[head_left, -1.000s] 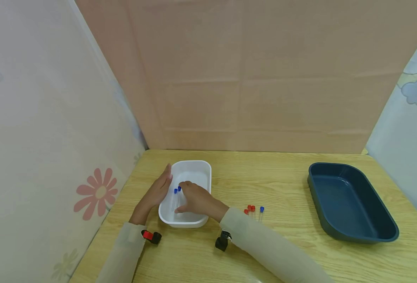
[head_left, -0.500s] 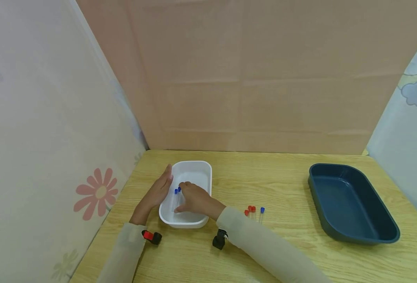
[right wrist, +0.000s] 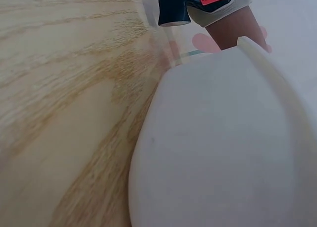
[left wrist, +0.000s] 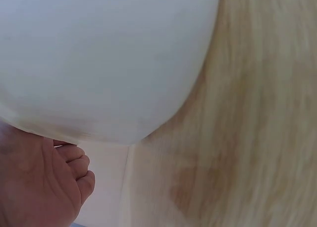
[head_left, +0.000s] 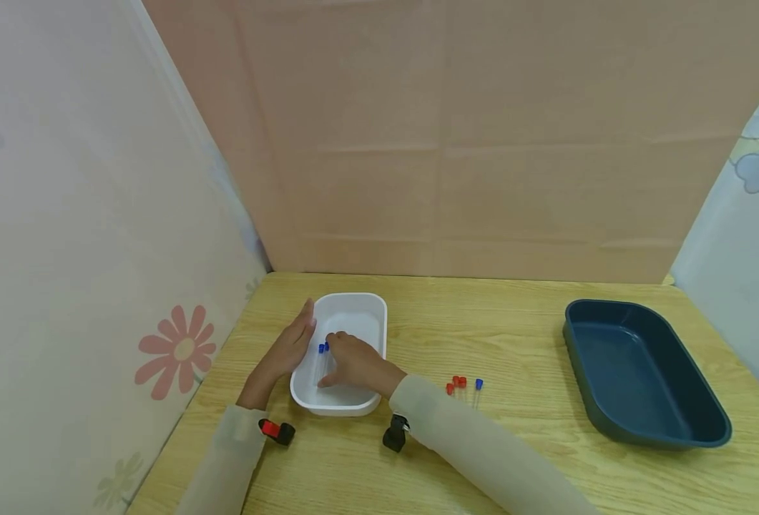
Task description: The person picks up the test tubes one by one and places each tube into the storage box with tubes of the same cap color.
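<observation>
A: Nearest, what do the hands do?

B: The left hand [head_left: 284, 352] lies flat, fingers straight, against the outer wall of the white tray [head_left: 371, 309]. The right hand [head_left: 352, 363] reaches inside, fingers curled over the blue-capped tubes [head_left: 323, 348]; whether it pinches one I cannot tell.

A: How should this be handled?

B: In my judgement: brace the tray, lay each tube flat, let go low.

A: And the containers?

B: The white tray holds two blue-capped tubes. Loose tubes [head_left: 461, 384], red- and blue-capped, lie on the table [head_left: 495, 336] to its right. Farther right, the dark blue tray [head_left: 649, 375] shows nothing inside.
</observation>
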A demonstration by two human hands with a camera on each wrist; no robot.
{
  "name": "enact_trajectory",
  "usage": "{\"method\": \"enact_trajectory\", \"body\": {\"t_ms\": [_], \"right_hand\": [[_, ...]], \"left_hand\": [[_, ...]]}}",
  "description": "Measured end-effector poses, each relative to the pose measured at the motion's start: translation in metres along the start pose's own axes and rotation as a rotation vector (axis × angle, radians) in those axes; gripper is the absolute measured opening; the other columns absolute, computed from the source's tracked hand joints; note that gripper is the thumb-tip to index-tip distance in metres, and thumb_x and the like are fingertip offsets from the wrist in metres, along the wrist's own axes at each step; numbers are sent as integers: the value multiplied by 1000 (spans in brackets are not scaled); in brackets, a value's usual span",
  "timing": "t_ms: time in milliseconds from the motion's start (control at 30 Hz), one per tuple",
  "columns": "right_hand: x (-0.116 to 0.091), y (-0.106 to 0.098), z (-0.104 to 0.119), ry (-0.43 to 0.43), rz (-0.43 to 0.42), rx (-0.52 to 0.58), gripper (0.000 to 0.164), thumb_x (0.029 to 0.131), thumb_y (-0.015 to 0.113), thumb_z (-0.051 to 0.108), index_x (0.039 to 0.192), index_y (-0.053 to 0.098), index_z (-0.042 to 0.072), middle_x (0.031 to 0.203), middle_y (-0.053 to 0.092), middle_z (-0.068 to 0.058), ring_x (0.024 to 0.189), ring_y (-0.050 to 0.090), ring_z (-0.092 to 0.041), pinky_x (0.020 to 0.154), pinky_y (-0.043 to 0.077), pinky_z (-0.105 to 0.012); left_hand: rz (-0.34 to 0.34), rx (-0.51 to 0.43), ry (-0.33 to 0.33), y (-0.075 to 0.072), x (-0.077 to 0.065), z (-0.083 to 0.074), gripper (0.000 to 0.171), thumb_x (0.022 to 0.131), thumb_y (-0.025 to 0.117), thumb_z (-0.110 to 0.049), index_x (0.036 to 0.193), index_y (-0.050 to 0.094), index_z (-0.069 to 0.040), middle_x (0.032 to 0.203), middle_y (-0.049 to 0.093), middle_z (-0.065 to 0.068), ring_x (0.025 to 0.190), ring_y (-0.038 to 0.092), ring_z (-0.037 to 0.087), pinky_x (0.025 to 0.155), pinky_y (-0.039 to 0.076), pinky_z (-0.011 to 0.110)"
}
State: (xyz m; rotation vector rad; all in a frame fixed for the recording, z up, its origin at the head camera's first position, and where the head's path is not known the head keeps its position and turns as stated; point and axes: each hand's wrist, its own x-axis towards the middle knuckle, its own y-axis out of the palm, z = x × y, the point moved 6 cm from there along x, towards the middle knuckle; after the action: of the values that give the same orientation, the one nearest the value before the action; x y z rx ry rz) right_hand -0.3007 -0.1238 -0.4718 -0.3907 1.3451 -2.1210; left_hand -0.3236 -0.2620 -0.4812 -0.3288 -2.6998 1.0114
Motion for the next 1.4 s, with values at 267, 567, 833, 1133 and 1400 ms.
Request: {"method": "enact_trajectory", "body": {"t_ms": [267,567,833,1133,1400], "right_hand": [[4,6,-1,5,9,-55,82,77,87,51,137,56,4,117,63,-6,95,59,-14,86,55,-29],[7,10,0,37,23,-95,84,77,86,53,138,55,6,123,62,-8,104,58,-17,91,54,-34],[5,10,2,45,21,-118,86,77,86,53,141,54,5,132,59,-12,114,58,-21,92,55,-36],[5,12,1,52,32,-145,84,77,85,56,140,56,6,137,58,-12,120,57,-22,93,55,-36],[5,12,1,45,39,-124,82,79,83,57,139,56,7,130,60,-8,107,57,-16,90,55,-32]], "left_hand": [[-11,-7,-2,1,-1,-2,60,114,27,-30,160,7,3,168,3,16,155,7,36,124,9,54],[-12,3,3,1,-1,-2,60,114,29,-29,160,7,2,168,4,18,154,8,38,123,10,54],[-12,10,0,1,0,0,59,114,28,-29,160,8,2,168,5,20,154,8,39,123,10,55],[-12,7,5,1,0,0,61,114,28,-30,160,8,3,168,4,18,154,8,39,123,10,55],[-14,7,5,1,-1,0,61,114,27,-31,159,8,5,168,4,19,154,8,40,123,10,56]]}}
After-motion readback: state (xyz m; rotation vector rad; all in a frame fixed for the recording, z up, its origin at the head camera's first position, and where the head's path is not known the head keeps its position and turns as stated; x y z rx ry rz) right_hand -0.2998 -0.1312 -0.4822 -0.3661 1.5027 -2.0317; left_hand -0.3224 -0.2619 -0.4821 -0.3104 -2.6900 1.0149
